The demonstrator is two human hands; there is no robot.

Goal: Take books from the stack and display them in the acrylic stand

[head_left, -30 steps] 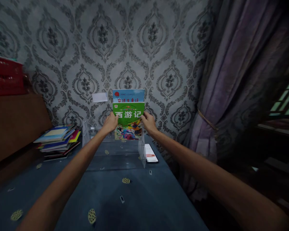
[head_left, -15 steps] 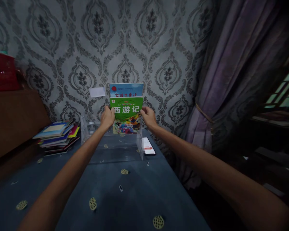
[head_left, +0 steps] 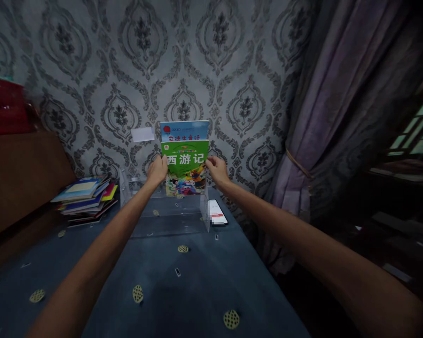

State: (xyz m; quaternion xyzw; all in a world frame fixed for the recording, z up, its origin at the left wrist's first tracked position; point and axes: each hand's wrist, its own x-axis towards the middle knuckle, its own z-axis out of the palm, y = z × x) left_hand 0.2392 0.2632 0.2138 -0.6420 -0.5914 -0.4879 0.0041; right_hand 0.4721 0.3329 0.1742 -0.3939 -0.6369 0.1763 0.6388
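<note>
A green picture book (head_left: 185,169) with white Chinese characters stands upright, its cover facing me. My left hand (head_left: 157,169) grips its left edge and my right hand (head_left: 216,170) pinches its right edge. Just behind it, a blue book (head_left: 185,130) shows only its top strip with red characters. Both books are at the right part of a clear acrylic rack (head_left: 169,225), whose side panels and front ledges show below them. Whether the green book's bottom edge rests on the rack, I cannot tell.
A phone (head_left: 217,213) with a lit screen lies right of the rack. To the left is an untidy stack of books (head_left: 84,199), beside a brown box (head_left: 24,173) with a red basket (head_left: 5,105) on top. A purple curtain (head_left: 303,141) hangs at the right, past the blue tablecloth's edge (head_left: 268,281).
Both hands keep their hold on the green book, which has hardly moved. The view has shifted very slightly.
</note>
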